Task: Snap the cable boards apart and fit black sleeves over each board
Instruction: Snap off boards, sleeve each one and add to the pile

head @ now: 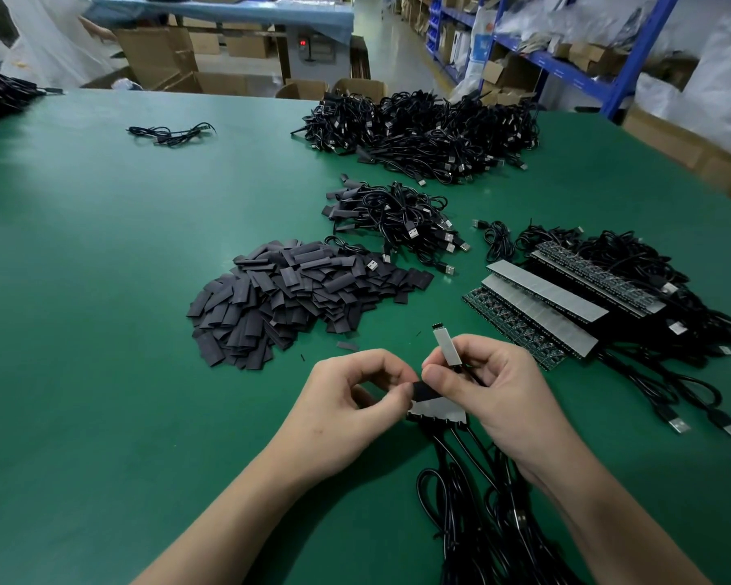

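My right hand [488, 386] pinches a single narrow cable board [445, 344] that sticks up from its fingers, grey face toward me. My left hand [355, 401] pinches a black sleeve [422, 390] right beside my right thumb. Just below the sleeve lies a short strip of joined boards [437, 409] with black cables [473, 500] trailing toward me. A heap of loose black sleeves [288, 297] lies on the green table [102, 268] ahead of my left hand. Long strips of unsnapped boards [541, 306] with their cables lie to the right.
A small pile of sleeved cables [397, 217] sits beyond the sleeve heap, and a large pile of cables [423, 133] lies further back. Two loose cables [172, 133] rest at the far left. Cardboard boxes, blue shelving and a person in white stand beyond the table.
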The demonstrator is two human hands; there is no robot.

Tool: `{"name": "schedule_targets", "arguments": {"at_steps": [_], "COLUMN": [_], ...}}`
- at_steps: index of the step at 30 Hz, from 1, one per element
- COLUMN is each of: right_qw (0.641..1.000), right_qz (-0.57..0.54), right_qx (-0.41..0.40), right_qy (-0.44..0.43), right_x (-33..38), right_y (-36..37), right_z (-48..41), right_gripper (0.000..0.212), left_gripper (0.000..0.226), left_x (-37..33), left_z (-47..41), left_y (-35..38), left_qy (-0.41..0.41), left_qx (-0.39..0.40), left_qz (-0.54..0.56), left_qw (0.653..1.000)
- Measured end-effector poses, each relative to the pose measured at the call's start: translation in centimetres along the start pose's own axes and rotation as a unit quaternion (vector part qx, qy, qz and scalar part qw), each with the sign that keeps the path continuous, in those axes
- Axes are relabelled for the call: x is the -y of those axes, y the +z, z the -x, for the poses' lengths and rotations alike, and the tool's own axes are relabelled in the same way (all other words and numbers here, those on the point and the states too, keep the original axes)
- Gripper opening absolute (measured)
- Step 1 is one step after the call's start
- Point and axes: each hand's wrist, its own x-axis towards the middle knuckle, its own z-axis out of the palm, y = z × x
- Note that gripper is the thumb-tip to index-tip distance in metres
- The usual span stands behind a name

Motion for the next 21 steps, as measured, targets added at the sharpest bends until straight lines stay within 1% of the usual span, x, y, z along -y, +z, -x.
{"name": "schedule_targets", "arguments": {"at_steps": [6,12,15,16,19,21], "right_qw": [1.0,1.0,0.996,0.992,0.957,0.936], "right_qz": [-0.005,0.008,0.084,0.124,0.26,0.314], "right_qx": [-0.002,-0.006,-0.004,-0.002,0.006,0.0], "right_qy": [-0.004,-0.007,-0.015,-0.036,-0.131,-0.158], "right_x": [-0.03,-0.12,-0.15,-0.16,-0.06,0.02], "right_y": [0.07,0.11,0.02,-0.08,-0.31,-0.25], "right_z": [-0.03,0.0,0.08,0.16,0.37,0.47], "right_gripper": [0.011,0.01,0.012,0.015,0.026,0.026], "left_gripper": [0.006,0.008,0.01,0.009,0.007,0.009], "left_x": [0.2,0.0,-0.05,-0.03,-0.01,0.04], "left_z": [-0.06,-0.04,-0.12,-0.18,-0.3,-0.34], "left_y": [0.05,-0.04,-0.23,-0.33,-0.67,-0.82], "left_qy": [0.002,-0.003,-0.012,-0.017,-0.018,-0.014], "left_qx": [-0.003,0.008,0.009,0.005,-0.013,-0.016], "left_qz": [-0.009,-0.003,-0.008,-0.013,-0.023,-0.026], "left_qw": [1.0,1.0,1.0,1.0,0.999,0.999]}}
